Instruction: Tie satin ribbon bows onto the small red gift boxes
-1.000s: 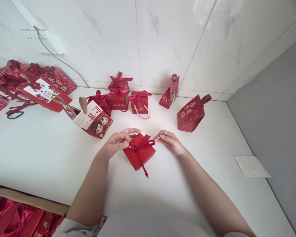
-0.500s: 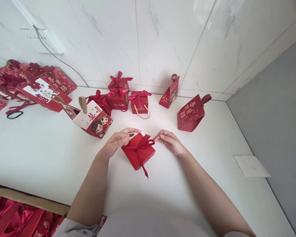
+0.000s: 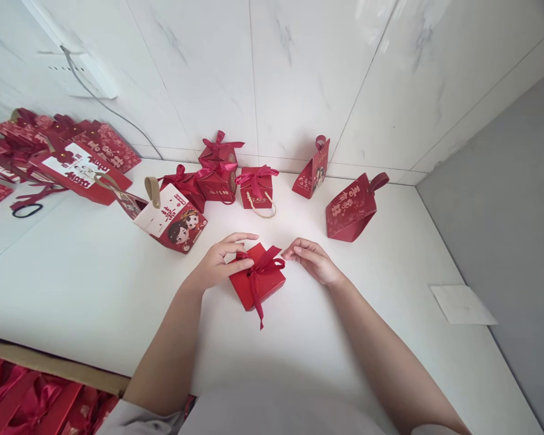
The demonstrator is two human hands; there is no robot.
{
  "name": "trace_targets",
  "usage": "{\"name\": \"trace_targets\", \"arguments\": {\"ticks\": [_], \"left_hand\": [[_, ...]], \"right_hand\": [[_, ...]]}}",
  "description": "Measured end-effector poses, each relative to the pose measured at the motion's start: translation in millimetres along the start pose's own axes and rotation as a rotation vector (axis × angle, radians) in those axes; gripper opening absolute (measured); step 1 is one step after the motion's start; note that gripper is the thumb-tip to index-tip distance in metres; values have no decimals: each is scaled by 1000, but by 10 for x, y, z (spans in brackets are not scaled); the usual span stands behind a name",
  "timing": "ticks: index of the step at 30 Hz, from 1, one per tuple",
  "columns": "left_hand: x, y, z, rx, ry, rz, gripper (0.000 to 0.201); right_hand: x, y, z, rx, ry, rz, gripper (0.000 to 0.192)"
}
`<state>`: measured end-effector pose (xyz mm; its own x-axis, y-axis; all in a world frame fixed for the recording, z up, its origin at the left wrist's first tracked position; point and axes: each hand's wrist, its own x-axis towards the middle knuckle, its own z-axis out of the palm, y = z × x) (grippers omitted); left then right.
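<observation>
I judge I'm tying the bow: my left hand [image 3: 217, 266] pinches one ribbon [image 3: 259, 269] loop, right hand [image 3: 312, 260] pinches the other, atop the red box [image 3: 258, 285] on the table [image 3: 95, 284]. Next, an even pull outward.

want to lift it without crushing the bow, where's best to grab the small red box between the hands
Grip the small red box by its two flat side walls, coming from above with fingers low. The ribbon bow sits on top and a tail hangs off the near edge, so avoid the lid.
</observation>
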<state>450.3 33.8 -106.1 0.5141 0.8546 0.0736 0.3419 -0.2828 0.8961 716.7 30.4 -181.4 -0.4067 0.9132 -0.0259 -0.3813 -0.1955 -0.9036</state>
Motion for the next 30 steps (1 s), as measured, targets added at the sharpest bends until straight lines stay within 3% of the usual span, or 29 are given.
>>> {"name": "trace_targets", "arguments": {"ticks": [5,9,14,16,19,21,24,27,30], "left_hand": [[72,-43,197,-59,355,-15,34],[96,-65,234,-106,445,-8,25],[104,-84,131,-50,501,62,21],[71,-32,81,37,587,59,19],[-34,150,51,409,745,20,25],[-111,305,87,624,637,-60,40],[-171,477,203,755,429,-164,46],[-150,509,286,774,381,-131,36],[-98,431,260,633,305,-77,17]], "right_hand": [[-2,9,2,8,-5,-5,17],[-3,9,8,0,2,6,17],[-4,11,4,4,-8,-2,16],[-6,14,-1,6,-9,-6,16],[-1,23,0,7,-4,-6,16],[11,35,11,4,7,-8,16],[31,60,46,-2,52,-28,14],[49,63,85,-33,94,-43,23],[94,-3,104,-60,113,-40,31]]}}
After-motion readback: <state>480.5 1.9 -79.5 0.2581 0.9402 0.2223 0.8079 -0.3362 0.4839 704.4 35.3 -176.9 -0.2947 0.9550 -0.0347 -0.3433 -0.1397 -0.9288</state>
